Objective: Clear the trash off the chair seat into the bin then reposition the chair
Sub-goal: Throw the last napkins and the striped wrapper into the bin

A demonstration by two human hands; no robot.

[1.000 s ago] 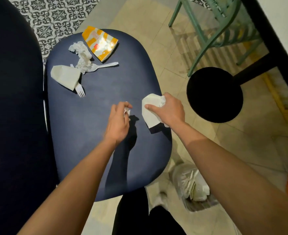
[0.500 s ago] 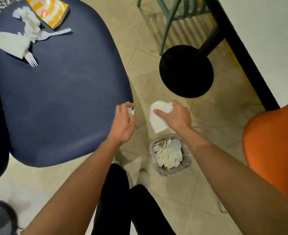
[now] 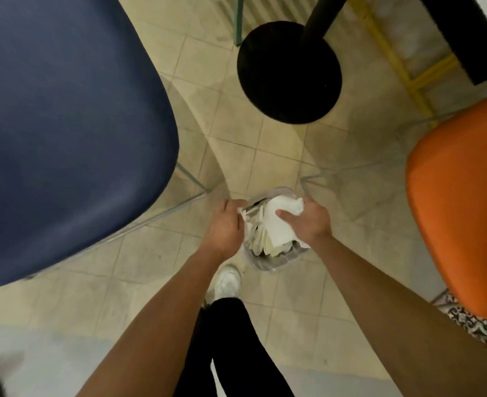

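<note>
Both bare forearms extend forward and down from the lower edge of the view and draw closer together toward the hands. The left grip (image 3: 226,224) shows its back to the camera, with the fingers curled inward and pinching a small white scrap (image 3: 241,212) at their tips. The right grip (image 3: 309,222) is turned with its back up and outward. Its thumb lies across a crumpled white paper (image 3: 279,230) and its fingers curl round the paper's far edge. The two grips are level and near each other but do not touch. Both wrists look roughly straight.
</note>
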